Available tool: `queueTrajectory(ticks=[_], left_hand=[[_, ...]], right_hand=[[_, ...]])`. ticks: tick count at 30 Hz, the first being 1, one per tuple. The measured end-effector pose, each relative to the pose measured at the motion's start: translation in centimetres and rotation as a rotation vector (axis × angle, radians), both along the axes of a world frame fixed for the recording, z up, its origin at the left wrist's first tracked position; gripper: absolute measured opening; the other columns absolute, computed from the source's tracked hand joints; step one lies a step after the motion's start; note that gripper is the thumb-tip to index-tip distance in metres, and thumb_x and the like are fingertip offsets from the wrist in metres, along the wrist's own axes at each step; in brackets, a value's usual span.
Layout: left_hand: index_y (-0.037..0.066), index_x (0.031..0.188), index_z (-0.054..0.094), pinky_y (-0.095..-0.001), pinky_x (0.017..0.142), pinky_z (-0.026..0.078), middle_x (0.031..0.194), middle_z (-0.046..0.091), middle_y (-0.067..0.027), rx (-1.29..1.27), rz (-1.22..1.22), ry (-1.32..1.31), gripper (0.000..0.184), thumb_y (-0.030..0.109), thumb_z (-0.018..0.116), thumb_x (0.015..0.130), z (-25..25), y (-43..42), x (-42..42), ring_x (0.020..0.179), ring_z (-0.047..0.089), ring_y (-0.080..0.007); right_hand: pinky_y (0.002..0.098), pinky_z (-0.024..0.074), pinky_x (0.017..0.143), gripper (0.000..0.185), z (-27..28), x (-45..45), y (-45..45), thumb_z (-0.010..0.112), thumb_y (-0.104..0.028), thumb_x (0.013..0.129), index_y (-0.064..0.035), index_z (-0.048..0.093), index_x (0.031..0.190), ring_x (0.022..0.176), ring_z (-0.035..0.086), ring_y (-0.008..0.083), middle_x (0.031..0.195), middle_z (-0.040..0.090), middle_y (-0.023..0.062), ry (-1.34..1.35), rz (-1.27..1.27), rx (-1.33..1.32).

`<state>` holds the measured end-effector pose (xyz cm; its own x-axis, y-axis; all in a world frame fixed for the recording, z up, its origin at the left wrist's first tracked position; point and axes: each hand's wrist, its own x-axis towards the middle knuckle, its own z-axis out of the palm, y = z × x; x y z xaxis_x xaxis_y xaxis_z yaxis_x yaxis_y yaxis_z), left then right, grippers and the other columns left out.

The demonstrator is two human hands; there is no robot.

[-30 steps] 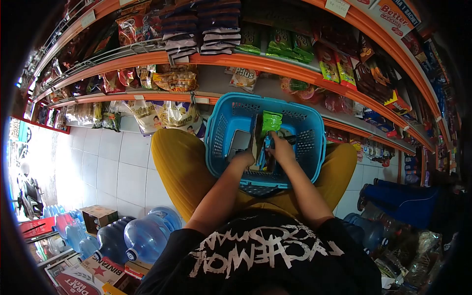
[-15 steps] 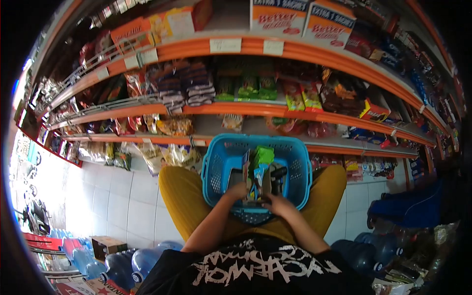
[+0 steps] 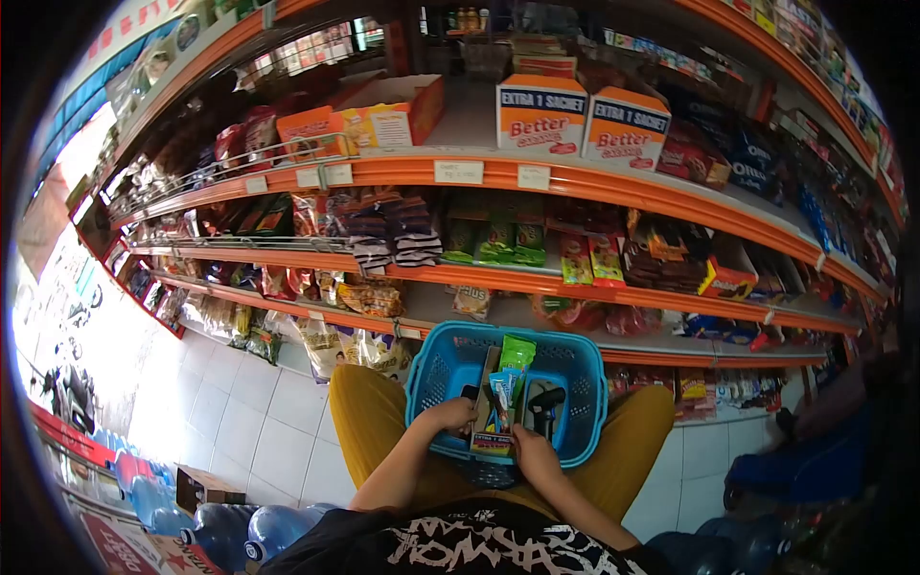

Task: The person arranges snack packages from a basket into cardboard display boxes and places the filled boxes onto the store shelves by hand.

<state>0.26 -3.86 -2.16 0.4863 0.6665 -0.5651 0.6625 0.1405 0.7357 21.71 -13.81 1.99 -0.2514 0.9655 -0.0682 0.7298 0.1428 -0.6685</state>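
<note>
A blue plastic basket [image 3: 575,356] rests between the knees. Inside it stands an open carton [image 3: 492,444] with "Extra 1 Sachet" lettering on its near end. Green snack packets [image 3: 518,353] and blue packets [image 3: 503,386] stick up out of the carton. My left hand [image 3: 450,416] is closed on the carton's left side; a small dark object shows by its fingertips. My right hand [image 3: 536,451] grips the carton's near right corner. Just right of the carton, a black handheld device [image 3: 545,406], shaped like a barcode scanner, leans in the basket.
Orange-edged shelves [image 3: 402,166] packed with snacks curve across the front. Two "Better" boxes [image 3: 541,117] stand on the upper shelf. Large blue water bottles [image 3: 283,526] are behind at left, near a cardboard box [image 3: 206,487]. A dark blue object [image 3: 795,470] lies at right.
The view has tilted up, showing more of the upper shelves. The carton now leans so its lettered near end faces me, with both hands still on it.
</note>
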Motion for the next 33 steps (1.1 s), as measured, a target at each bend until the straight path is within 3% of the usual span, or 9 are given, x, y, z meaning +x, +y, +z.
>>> queueTrajectory(ticks=[8,15,17,19,21,25,29,30,33], left_hand=[[-0.002,0.093,0.054,-0.0302,0.057,0.047,0.062,0.058,-0.0090,0.115,0.090,-0.178,0.024,0.020,0.045,0.090,19.5,-7.9,-3.1,0.058,0.059,-0.0181],[0.001,0.121,0.048,-0.0290,0.063,0.047,0.071,0.059,-0.0074,0.129,0.266,-0.016,0.035,0.019,0.048,0.091,28.5,-11.3,-4.3,0.065,0.059,-0.0168],[-0.001,0.134,0.035,-0.0270,0.068,0.045,0.081,0.059,-0.0068,0.254,0.168,-0.471,0.046,0.021,0.044,0.094,28.8,-11.8,-6.0,0.075,0.057,-0.0145],[-0.002,0.135,0.032,-0.0265,0.071,0.044,0.084,0.058,-0.0069,0.234,0.161,-0.610,0.047,0.021,0.042,0.095,29.1,-10.9,-7.0,0.077,0.055,-0.0140],[-0.003,0.136,0.028,-0.0260,0.073,0.044,0.087,0.058,-0.0069,0.222,0.149,-0.753,0.048,0.021,0.039,0.096,28.0,-9.6,-7.8,0.080,0.054,-0.0134],[0.002,0.133,0.038,-0.0299,0.078,0.045,0.086,0.059,-0.0108,0.421,0.494,-0.407,0.043,0.024,0.041,0.095,20.1,-4.9,-9.3,0.082,0.056,-0.0173],[0.004,0.126,0.044,-0.0392,0.087,0.043,0.104,0.055,-0.0219,0.744,0.651,-0.186,0.044,0.023,0.054,0.088,7.4,-1.0,-10.6,0.097,0.055,-0.0348],[0.004,0.127,0.042,-0.0427,0.092,0.039,0.114,0.047,-0.0246,0.810,0.608,0.064,0.052,0.026,0.059,0.083,5.6,-0.9,-10.5,0.107,0.047,-0.0401],[0.001,0.136,0.028,-0.0464,0.096,0.035,0.123,0.037,-0.0287,0.762,0.605,0.104,0.071,0.033,0.062,0.081,2.5,0.1,-9.3,0.115,0.039,-0.0441]], right_hand=[[0.0435,0.0485,0.080,0.022,10.1,-0.9,-3.7,0.061,-0.015,0.084,-0.0020,0.052,0.100,0.106,0.051,0.0457,0.132,0.034,0.0309,0.271,0.143,0.390],[0.0395,0.0473,0.087,0.027,17.5,-0.2,-1.5,0.070,-0.015,0.077,-0.0015,0.051,0.090,0.116,0.046,0.0446,0.137,0.028,0.0322,0.301,0.407,0.389],[0.0394,0.0467,0.088,0.030,20.2,0.7,0.1,0.071,-0.014,0.075,-0.0020,0.049,0.092,0.116,0.046,0.0447,0.136,0.030,0.0327,0.379,0.405,0.467],[0.0393,0.0460,0.089,0.034,23.4,1.9,1.5,0.073,-0.013,0.073,-0.0024,0.048,0.093,0.116,0.046,0.0447,0.134,0.032,0.0333,0.450,0.418,0.545],[0.0389,0.0450,0.090,0.040,27.0,2.8,2.3,0.075,-0.011,0.071,-0.0029,0.045,0.097,0.118,0.045,0.0430,0.130,0.036,0.0354,0.543,0.424,0.564],[0.0358,0.0476,0.085,0.043,31.8,4.0,3.6,0.076,-0.009,0.070,-0.0030,0.045,0.098,0.112,0.053,0.0374,0.123,0.044,0.0358,0.589,0.409,0.596],[0.0298,0.0511,0.074,0.046,35.0,3.0,5.1,0.076,-0.007,0.071,-0.0007,0.042,0.100,0.095,0.062,0.0253,0.107,0.057,0.0284,0.557,0.299,0.702],[0.0277,0.0517,0.071,0.046,35.4,2.4,5.4,0.075,-0.006,0.071,0.0004,0.041,0.101,0.088,0.064,0.0211,0.100,0.060,0.0245,0.635,0.215,0.678],[0.0256,0.0520,0.067,0.045,36.5,0.4,6.1,0.073,-0.006,0.074,0.0021,0.039,0.102,0.083,0.065,0.0183,0.090,0.063,0.0189,0.594,0.119,0.675]])
